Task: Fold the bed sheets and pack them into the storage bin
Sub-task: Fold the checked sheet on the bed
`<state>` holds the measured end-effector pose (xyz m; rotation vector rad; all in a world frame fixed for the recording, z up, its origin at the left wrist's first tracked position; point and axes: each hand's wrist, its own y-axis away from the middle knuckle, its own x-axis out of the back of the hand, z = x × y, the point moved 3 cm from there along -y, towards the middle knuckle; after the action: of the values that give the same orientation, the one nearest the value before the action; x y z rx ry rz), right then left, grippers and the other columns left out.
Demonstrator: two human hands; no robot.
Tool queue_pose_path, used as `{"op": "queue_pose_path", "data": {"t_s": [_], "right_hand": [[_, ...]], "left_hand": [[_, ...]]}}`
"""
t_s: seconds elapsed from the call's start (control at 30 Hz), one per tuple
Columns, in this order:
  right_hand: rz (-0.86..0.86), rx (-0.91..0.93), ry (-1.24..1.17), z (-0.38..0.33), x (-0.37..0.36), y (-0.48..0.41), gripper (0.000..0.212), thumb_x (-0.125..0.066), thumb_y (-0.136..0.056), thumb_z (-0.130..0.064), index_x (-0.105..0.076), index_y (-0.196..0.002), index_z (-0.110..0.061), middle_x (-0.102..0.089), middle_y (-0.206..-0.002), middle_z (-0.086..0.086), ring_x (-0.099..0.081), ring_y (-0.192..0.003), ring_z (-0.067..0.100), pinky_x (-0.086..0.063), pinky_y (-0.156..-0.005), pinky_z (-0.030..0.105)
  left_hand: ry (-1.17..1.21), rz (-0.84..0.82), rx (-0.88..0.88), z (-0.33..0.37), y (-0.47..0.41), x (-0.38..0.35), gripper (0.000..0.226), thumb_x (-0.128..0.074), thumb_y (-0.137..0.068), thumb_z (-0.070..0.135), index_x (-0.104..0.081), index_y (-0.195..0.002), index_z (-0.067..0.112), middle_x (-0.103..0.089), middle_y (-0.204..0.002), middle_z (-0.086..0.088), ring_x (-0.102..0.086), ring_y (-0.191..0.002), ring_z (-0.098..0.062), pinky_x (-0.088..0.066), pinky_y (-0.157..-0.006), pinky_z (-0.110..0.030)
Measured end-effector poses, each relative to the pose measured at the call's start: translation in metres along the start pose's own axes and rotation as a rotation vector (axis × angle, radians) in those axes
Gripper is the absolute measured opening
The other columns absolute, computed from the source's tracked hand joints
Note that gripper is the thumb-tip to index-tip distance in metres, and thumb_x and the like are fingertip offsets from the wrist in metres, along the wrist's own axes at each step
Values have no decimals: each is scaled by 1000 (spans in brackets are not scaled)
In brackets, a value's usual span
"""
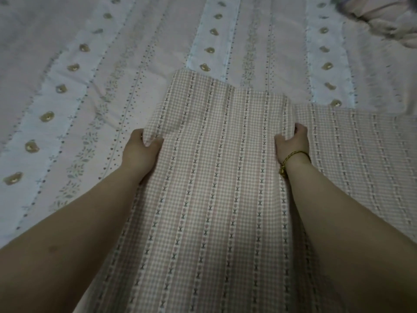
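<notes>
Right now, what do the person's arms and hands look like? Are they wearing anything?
Both forearms are bare, with no sleeves or gloves in view. The left hand wears nothing that shows. On the wrist of the right hand sits a thin gold-coloured cord bracelet with a small gold charm hanging from it.

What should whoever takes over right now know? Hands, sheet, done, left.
Left hand grips the left edge of the checked sheet. Right hand grips a ridge of it further right.
The sheet lies over a bear-print cover, with more of it flat to the right. No bin in view.
Done: hard to tell, at most a partial fold.
Left: finish folding, then pack into the bin.
</notes>
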<state>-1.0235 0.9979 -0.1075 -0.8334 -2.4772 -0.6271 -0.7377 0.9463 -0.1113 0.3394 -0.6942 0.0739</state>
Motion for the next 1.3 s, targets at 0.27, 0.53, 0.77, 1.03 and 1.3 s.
{"op": "queue_pose_path", "data": {"t_s": [0.27,0.53,0.77,1.03,1.3], "right_hand": [[-56,176,765,19,-16,71,66,-37,-96,-28,2,-148,-14,11,-155,12,7,-143,27,9,-115,37],[-316,350,855,46,-77,196,60,-14,-93,-51,-39,-132,-13,-47,-137,16,-31,-130,27,0,-109,39],[-305,108,820,27,-73,191,67,-19,-95,-51,-1,-149,-15,7,-156,9,8,-144,24,13,-113,44],[-491,234,939,-65,-192,170,83,-36,-89,-58,21,-143,-30,31,-150,9,27,-137,35,12,-102,67],[-408,179,1162,-100,-235,155,109,-68,-80,-12,20,-144,-25,34,-144,24,16,-136,49,-14,-102,69]], "left_hand": [[-543,-123,-324,-51,77,7,70,-31,-91,52,-21,-146,12,-15,-154,-17,-18,-141,-32,-15,-114,-41],[-438,-178,-157,-82,130,34,85,-34,-83,63,-17,-147,10,-20,-153,-12,-20,-141,-26,-15,-114,-34],[-72,-280,121,-118,156,88,41,-67,-83,21,-55,-122,13,-66,-102,5,-56,-82,-9,-40,-69,-16],[-68,-528,84,-146,169,97,55,-65,-84,25,-40,-133,24,-53,-100,22,-53,-84,5,-39,-70,2],[-9,-606,79,-152,158,106,77,-62,-87,24,-11,-142,39,-52,-124,17,-51,-106,6,-36,-81,-1]]}}
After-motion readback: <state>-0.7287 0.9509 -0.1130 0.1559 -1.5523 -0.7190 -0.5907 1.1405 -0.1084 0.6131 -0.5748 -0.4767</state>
